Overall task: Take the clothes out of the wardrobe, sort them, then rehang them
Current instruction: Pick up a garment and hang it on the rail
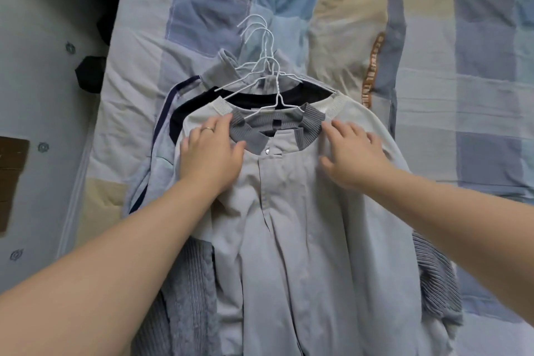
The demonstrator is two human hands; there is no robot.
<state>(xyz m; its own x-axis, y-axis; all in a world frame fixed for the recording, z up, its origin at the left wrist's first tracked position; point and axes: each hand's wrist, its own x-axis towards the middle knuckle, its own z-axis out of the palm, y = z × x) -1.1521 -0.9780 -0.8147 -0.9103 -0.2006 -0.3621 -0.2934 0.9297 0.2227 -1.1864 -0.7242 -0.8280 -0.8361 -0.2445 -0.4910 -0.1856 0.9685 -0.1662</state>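
Observation:
A pile of clothes on white wire hangers [261, 46] lies on the bed. On top is a pale grey shirt [286, 225] with a darker ribbed collar [277, 124] and a snap placket. Under it show a cream top [355, 113], a dark navy garment [260, 97] and a grey knit [187, 292]. My left hand [212, 150] rests flat on the shirt's left shoulder, fingertips at the collar. Flat on the shirt's right shoulder lies my right hand [351, 150], its fingers spread and straight.
The bed has a blue, beige and white checked cover [476, 95] with a matching pillow [355, 23] behind the hangers. To the left runs the bed's edge and pale floor [37, 113] with a dark object [89, 74] and a brown patch.

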